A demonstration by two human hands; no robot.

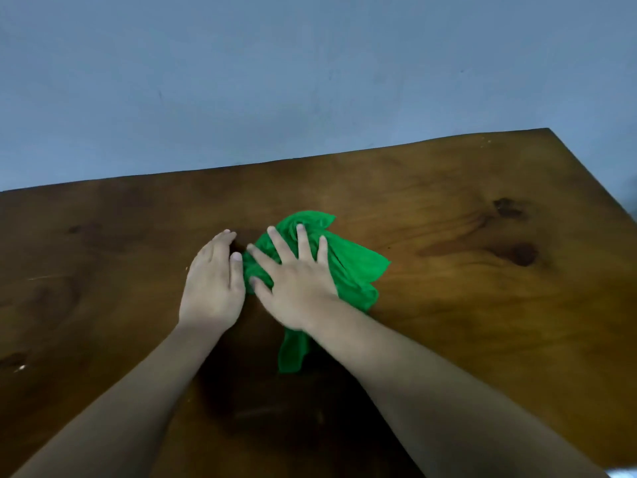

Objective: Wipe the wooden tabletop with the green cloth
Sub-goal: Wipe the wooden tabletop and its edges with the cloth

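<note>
- The crumpled bright green cloth (348, 267) lay near the middle of the dark brown wooden tabletop (482, 305), which had knots and streaked grain, with one loose tail trailing back toward the person under the right wrist.
- The right hand (296, 288) was pressed flat on top of the cloth, fingers spread wide — bearing down on it with the palm rather than clenching it.
- The left hand (212, 288) rested flat and released on the bare wood just beside the cloth, its thumb at the fabric's edge; I could not tell whether it touched.
- Behind the table stood a plain blue-grey wall (310, 81).
- Progress, as a judgement: wiping looked under way at the centre, yet no clear wiped-versus-unwiped boundary showed on the wood.
- A few pale specks sat near the left edge and far right corner — those areas probably remained to be covered.
</note>
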